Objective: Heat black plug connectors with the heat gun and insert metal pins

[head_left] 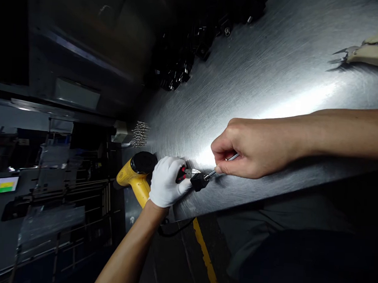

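My left hand [166, 181], in a white glove, is closed around red-handled pliers [189, 173]; most of their handles are hidden in the glove. The jaws lie against a small black block [199, 182], just off the glove's fingertips; whether they grip it I cannot tell. My bare right hand [249, 148] pinches a thin metal rod [211, 174] between thumb and fingers. The rod's lower end meets the block, and its other end shows inside the curled fingers. Both hands are low over the metal table [242, 77], near its front edge.
A yellow heat gun [140, 187] with a black end is beside my left hand. Behind it stand several shiny metal pins [139, 134]. Small black parts [180, 57] are heaped along the table's far side. Cutters with pale handles [368, 55] lie at the upper right.
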`<state>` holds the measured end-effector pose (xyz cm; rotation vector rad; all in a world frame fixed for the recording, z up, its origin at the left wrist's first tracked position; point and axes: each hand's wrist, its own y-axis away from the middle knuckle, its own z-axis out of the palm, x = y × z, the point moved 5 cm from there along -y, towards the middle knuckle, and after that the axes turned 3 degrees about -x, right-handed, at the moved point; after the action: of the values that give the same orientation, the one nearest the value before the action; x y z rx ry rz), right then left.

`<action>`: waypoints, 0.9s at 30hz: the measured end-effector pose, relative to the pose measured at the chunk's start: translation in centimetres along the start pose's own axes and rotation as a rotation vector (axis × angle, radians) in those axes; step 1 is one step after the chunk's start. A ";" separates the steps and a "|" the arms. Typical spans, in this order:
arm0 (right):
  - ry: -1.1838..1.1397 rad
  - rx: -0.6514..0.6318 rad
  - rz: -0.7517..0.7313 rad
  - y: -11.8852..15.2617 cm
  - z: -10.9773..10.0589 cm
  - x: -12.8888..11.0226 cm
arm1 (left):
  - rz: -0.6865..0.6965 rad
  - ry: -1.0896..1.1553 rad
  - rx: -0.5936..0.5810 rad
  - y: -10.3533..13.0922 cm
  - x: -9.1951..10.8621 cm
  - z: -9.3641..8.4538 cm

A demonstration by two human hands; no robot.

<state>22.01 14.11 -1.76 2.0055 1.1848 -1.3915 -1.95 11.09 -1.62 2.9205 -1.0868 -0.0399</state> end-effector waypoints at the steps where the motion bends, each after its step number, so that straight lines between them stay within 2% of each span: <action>1: -0.007 0.001 0.004 0.1 0.0 0.0 | -0.014 -0.007 0.003 0.1 0.0 0.0; 10: -0.003 0.029 0.006 0.3 0.0 0.0 | -0.108 -0.041 0.016 0.8 -0.2 0.3; 27: 0.017 0.106 -0.027 0.4 0.2 0.0 | -0.113 -0.038 0.113 1.1 -0.1 0.2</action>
<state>22.26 13.74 -1.86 2.0841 1.1722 -1.4823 -2.74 10.26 -1.74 3.0918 -0.9576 -0.0377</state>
